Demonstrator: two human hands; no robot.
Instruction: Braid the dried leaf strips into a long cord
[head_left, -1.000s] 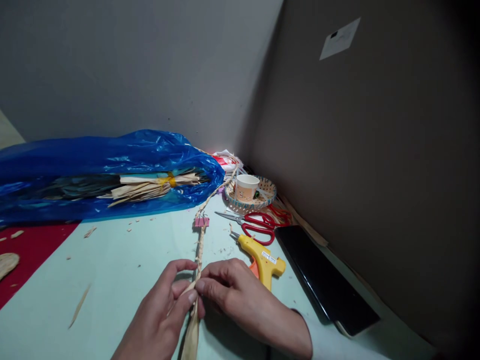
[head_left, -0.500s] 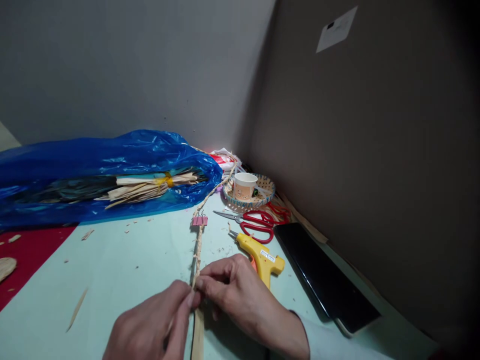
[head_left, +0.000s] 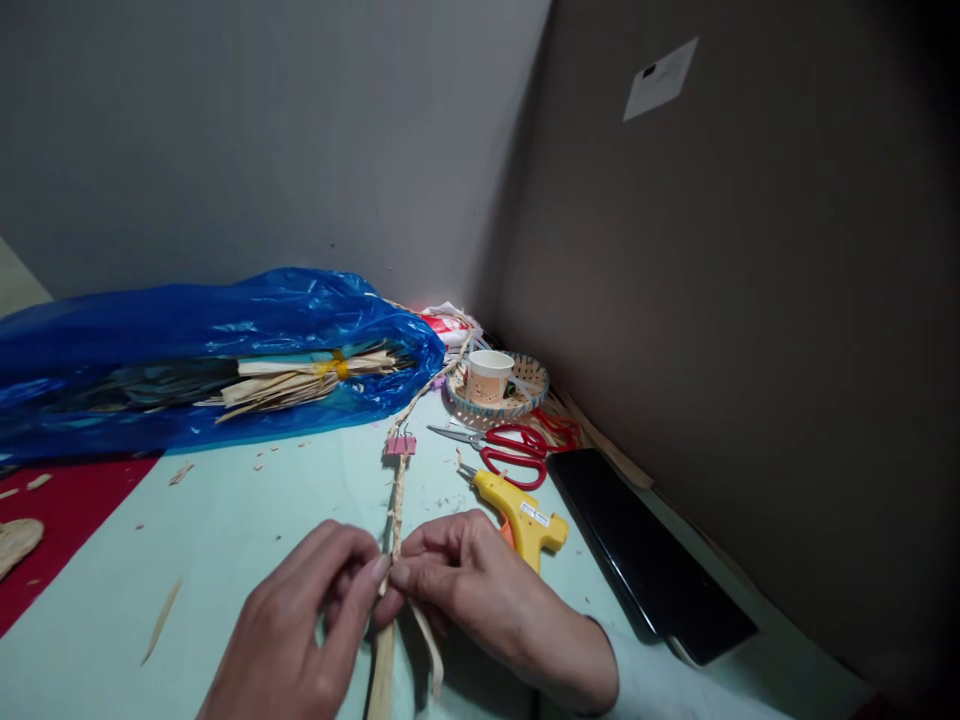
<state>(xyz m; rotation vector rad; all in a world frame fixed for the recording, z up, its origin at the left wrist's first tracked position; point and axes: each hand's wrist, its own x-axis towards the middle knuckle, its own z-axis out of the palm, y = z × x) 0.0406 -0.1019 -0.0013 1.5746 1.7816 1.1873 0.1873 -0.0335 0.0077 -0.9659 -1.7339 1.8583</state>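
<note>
A narrow braid of pale dried plant strips (head_left: 398,500) runs toward me from a pink binder clip (head_left: 401,445). At its near end, my left hand (head_left: 307,610) pinches a strip between thumb and forefinger. Pressed against the same spot from the right, my right hand (head_left: 480,590) is closed on the braid, thumb against fingers. A loose strip (head_left: 427,645) hangs out below my right hand, and a wider strip (head_left: 381,670) trails down toward the near edge of the view. My fingers partly hide the crossing of the strips.
Right of the braid lie a yellow glue gun (head_left: 525,510), red-handled scissors (head_left: 517,453) and a black phone (head_left: 652,550). Behind them a paper cup (head_left: 490,380) sits in a woven basket (head_left: 536,375). A blue plastic bag (head_left: 180,320) with bundled strips (head_left: 300,380) lies back left.
My left hand has shifted its grip and its fingers have lifted and spread slightly. A loose strip now shows below my right hand, which stays at the braid.
</note>
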